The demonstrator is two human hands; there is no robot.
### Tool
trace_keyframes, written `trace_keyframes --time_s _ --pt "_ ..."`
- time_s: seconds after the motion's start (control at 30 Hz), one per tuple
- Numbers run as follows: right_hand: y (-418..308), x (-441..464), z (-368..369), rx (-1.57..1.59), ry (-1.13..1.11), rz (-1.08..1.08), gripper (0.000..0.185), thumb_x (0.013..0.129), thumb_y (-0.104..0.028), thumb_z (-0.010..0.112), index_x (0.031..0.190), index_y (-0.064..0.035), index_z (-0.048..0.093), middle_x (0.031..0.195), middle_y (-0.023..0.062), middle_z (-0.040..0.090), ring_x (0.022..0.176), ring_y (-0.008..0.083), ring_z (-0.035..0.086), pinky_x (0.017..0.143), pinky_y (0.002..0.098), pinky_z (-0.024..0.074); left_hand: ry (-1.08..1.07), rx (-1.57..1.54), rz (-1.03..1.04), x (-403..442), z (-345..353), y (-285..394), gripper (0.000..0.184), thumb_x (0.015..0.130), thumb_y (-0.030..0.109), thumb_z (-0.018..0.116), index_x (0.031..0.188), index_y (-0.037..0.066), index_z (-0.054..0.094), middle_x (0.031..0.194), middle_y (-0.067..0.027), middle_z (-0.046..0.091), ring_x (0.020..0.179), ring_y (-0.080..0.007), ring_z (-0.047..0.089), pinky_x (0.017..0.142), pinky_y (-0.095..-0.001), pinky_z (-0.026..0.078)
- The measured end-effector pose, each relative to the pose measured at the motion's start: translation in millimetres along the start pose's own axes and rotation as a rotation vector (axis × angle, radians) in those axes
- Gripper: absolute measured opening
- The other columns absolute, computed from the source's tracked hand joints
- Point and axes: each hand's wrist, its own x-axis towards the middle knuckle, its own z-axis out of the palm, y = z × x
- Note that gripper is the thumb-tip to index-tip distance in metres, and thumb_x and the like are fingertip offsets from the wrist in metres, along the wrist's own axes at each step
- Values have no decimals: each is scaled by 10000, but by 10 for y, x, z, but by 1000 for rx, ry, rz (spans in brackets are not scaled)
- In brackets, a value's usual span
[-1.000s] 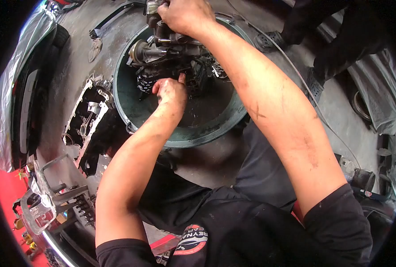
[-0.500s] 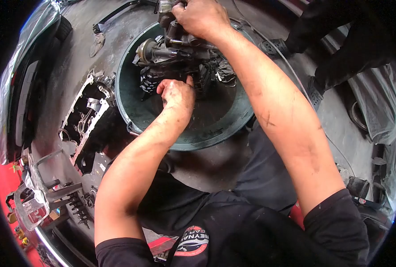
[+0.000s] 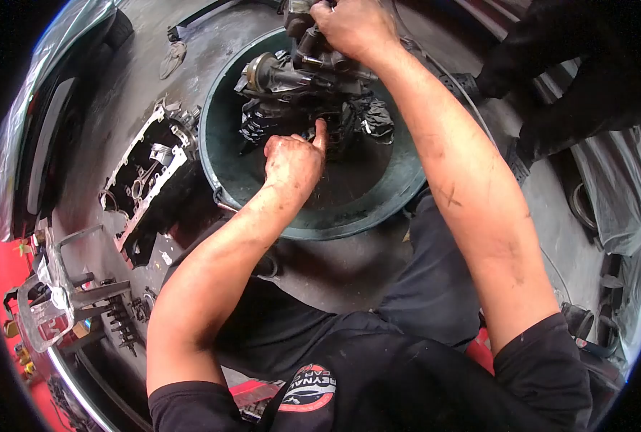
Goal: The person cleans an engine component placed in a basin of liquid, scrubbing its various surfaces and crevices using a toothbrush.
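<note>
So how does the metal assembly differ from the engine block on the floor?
The assembly is over the tub, with the right hand on it; the engine block lies beside the tub, untouched. The assembly looks mostly dark and cluttered; the block shows a pale-edged opening. Both look metallic.

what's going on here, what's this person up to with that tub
A person sits working on a greasy metal assembly in a round green tub. Their right hand grips its upper part, while the left hand is at its near side with one digit stretched toward it; what that digit touches is too dark to tell. An opened engine block lies on the floor left of the tub, and another person's legs are at the right.
</note>
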Motion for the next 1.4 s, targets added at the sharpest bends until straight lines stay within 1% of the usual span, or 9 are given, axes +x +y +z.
trace_keyframes --time_s 0.5,0.6,0.7,0.8,0.93,1.1,1.13,1.2,1.4 --pt "308 204 214 -74 69 -162 390 860 -368 515 1062 -86 694 1129 179 635 1085 364 587 934 436 462 -303 -95 -54 310 5 62 799 926 171 559 1567 242 86 957 -138 699 779 -341 674 713 -591 488" --pt "326 167 184 -74 46 -138 408 858 -370 504 1086 -85 686 1180 174 612 1124 371 560 963 460 445 -316 -68 -27 147 -195 136 720 923 201 541 1548 125 192 996 -120 719 849 -321 692 670 -539 501" --pt "437 193 207 -72 144 -178 360 848 -336 545 1041 -79 708 1079 172 656 1036 336 618 905 395 475 -368 -189 118 -116 -345 145 422 870 167 564 1259 2 580 923 -101 724 822 -268 698 660 -482 526" --pt "524 236 176 -54 103 -173 326 858 -314 565 1033 -83 714 1063 167 659 1016 311 630 889 379 478 108 -212 -16 -499 -257 244 288 825 151 573 1049 -16 643 832 -120 709 779 -248 700 647 -429 543" --pt "539 202 61 -26 57 -140 355 852 -328 547 1044 -74 702 1087 187 650 1054 349 604 911 411 468 424 -305 -108 -745 -315 165 209 829 140 553 977 1 606 754 -126 681 688 -249 694 603 -360 549" --pt "462 127 54 4 57 -94 364 836 -335 551 1048 -77 695 1105 191 646 1067 371 596 931 434 462 373 -433 -236 -851 -474 39 247 840 75 528 1065 -26 544 744 -147 648 663 -307 693 590 -408 561" --pt "460 120 82 -25 124 -120 287 858 -293 598 1028 -96 718 974 147 700 931 285 671 841 367 501 363 -446 -261 -846 -524 27 234 841 71 526 1054 -23 544 747 -150 650 660 -309 694 582 -412 561" --pt "468 144 60 60 136 -83 284 854 -284 605 1037 -97 715 972 148 704 931 281 675 837 364 503 374 -462 -309 -796 -542 22 156 846 69 519 981 -6 542 741 -152 657 646 -313 697 559 -423 560" --pt "860 392 -64 54 184 37 313 838 -300 633 1085 -122 704 1053 153 705 994 307 672 885 381 501 346 -525 -122 -682 -480 79 92 856 96 512 884 28 566 781 -150 684 705 -288 705 624 -404 567"
